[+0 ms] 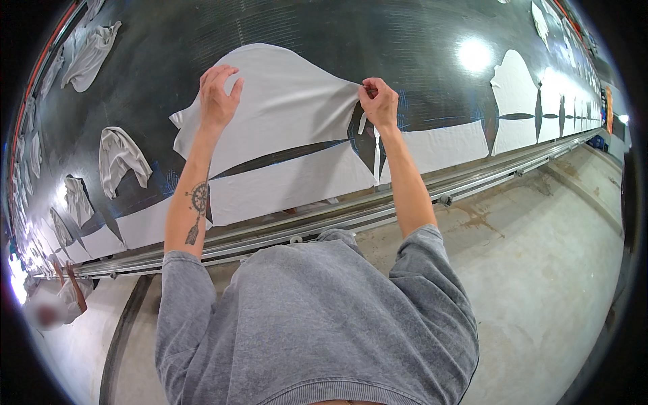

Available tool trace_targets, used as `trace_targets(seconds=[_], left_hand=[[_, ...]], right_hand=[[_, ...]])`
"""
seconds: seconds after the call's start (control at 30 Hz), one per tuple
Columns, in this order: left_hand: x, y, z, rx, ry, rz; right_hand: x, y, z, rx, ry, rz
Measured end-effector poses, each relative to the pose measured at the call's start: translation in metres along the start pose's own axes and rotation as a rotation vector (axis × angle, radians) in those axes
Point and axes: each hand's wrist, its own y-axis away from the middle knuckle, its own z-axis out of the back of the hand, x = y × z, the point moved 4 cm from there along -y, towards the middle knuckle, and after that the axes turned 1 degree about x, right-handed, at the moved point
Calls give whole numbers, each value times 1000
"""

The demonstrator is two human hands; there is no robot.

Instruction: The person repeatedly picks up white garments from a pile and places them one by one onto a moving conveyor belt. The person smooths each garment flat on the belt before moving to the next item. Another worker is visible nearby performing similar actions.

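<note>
A white cut fabric panel (283, 96) with a rounded top lies on the dark table (344, 30) before me. My right hand (379, 101) pinches its right corner, and the cloth draws into soft folds towards those fingers. Over the panel's left side is my left hand (220, 98), its thumb apart from the curved fingers and no cloth between them. Whether that palm touches the fabric I cannot tell. Nearer to me, a white fabric strip (293, 185) lies along the table's edge, with a dark curved gap between it and the panel.
A metal rail (314, 217) runs along the near edge. More white pieces lie rightwards, among them a rounded panel (514, 86) and a strip (440, 149). Crumpled grey-white pieces (121, 157) lie leftwards. Another person (71, 296) stands at the far left by the table.
</note>
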Motion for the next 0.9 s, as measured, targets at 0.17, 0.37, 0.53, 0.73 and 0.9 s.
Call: trace_targets(seconds=[0.17, 0.37, 0.53, 0.73, 0.9], left_hand=[[-39, 23, 10, -1, 69, 5], [-89, 101, 41, 45, 169, 120], [-111, 178, 55, 133, 228, 248], [-121, 232, 60, 155, 162, 269], [-162, 206, 10, 199, 254, 98]], right_hand=[[6, 13, 6, -106, -10, 42], [18, 92, 3, -159, 262, 164], [4, 89, -2, -215, 233, 128], [-5, 38, -17, -143, 474, 162], [-1, 25, -11, -73, 510, 263]])
